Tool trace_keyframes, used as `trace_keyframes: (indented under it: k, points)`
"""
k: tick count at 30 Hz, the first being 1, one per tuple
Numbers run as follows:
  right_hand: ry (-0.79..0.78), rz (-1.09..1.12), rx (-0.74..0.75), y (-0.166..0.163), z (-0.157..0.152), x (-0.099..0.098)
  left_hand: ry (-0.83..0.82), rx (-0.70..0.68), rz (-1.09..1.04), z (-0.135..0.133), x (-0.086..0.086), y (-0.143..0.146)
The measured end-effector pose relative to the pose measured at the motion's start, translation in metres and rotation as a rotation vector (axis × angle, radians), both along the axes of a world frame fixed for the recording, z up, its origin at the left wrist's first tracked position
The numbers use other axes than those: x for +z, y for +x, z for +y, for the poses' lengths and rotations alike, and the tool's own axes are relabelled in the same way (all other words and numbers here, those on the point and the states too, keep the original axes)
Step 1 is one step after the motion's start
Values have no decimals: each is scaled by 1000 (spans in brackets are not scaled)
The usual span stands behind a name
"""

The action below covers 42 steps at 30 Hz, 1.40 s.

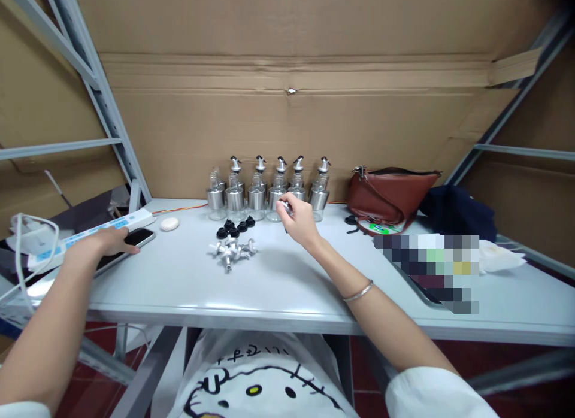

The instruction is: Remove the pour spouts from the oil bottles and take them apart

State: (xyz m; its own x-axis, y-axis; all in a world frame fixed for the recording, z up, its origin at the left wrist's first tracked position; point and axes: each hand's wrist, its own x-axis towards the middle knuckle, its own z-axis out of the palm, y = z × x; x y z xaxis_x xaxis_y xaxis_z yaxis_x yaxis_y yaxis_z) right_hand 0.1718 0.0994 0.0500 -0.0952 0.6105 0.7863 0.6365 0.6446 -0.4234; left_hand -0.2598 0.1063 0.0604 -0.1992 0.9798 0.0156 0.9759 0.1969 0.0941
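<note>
Small piece [286, 209] nearly swallowed by right hand [298, 217], phone [140, 236] part-masked by left hand [106, 241], rear bottles [260, 164] half-screened, pixelated item [431, 273] unreadable

Note the even, fairly bright light. Observe glare on the table [251, 293] near your side and a soft shadow below your right hand [299, 220]. Wide-angle distortion stretches the edges; the top-right corner is dark. Coarse pixelation masks a patch [431, 274] at right.
</note>
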Motion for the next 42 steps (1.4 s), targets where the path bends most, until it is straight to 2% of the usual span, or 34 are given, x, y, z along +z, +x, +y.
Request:
trace_keyframes:
  k: [2, 3, 6, 7, 10, 11, 13, 16, 20, 24, 27, 29, 31, 36, 38, 40, 42]
  points:
    - [13, 7, 17, -1, -1, 1, -64, -57, 81, 1, 9, 24]
    - [40, 8, 22, -2, -1, 1, 1, -142, 50, 2, 14, 43]
    - [127, 24, 16, -5, -2, 2, 99, -560, -272, 1, 25, 125]
    - [120, 41, 27, -6, -2, 3, 108, -659, -403, 1, 26, 155]
    - [-36, 165, 132, -8, 0, 2, 39, -786, -743, 0, 22, 234]
    - [-104, 215, 180, -8, 1, 1, 33, -806, -817, -1, 18, 252]
    - [-246, 297, 274, -7, 4, -1, 138, -829, -897, -2, 9, 274]
    - [-401, 236, 380, -7, 3, -1, 314, -790, -764, -5, -2, 276]
    - [-334, -25, 354, -8, -5, 3, 456, -797, -626, -4, -7, 258]
    - [-324, -63, 328, -9, -7, 6, 668, -977, -438, 4, -10, 249]
    - [-331, -34, 332, -11, -7, 4, 736, -1079, -290, 7, -13, 251]
    - [-294, 21, 293, -15, -7, 3, 690, -1062, -330, 4, -13, 255]
    - [-245, 71, 243, -19, -8, 1, 571, -1038, -482, -1, -12, 258]
    - [-211, 98, 235, -21, -12, 2, 70, -1000, -1065, -5, -4, 257]
    - [-147, 207, 178, -15, -12, 5, -101, -946, -1265, 0, 0, 251]
    - [-52, 379, 110, -6, -9, 9, -168, -855, -1401, 7, 1, 244]
    - [16, 467, 86, 4, -3, 12, -96, -741, -1458, 14, 1, 239]
